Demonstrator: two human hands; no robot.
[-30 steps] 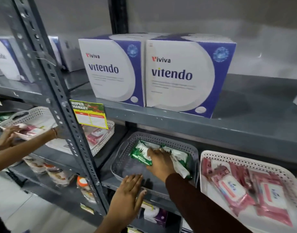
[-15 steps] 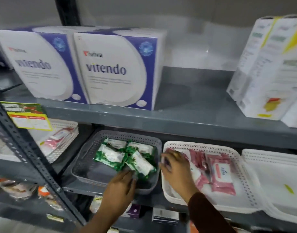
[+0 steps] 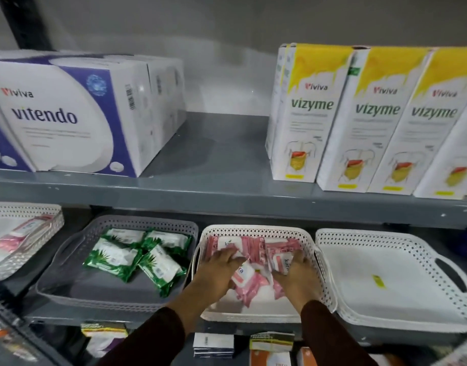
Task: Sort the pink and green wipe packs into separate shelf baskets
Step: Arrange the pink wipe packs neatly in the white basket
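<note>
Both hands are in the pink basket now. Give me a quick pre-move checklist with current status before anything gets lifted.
1. Grey basket holds only green packs: ok.
2. Middle white basket holds only pink packs: ok, as far as visible.
3. Left hand on the pink packs: ok, resting on top.
4. Right hand grip closed on a pack: cannot tell.
5. Right-hand white basket free of packs: ok, only a small yellow sticker.
6. Pink packs under the hands counted: cannot tell, hidden.
</note>
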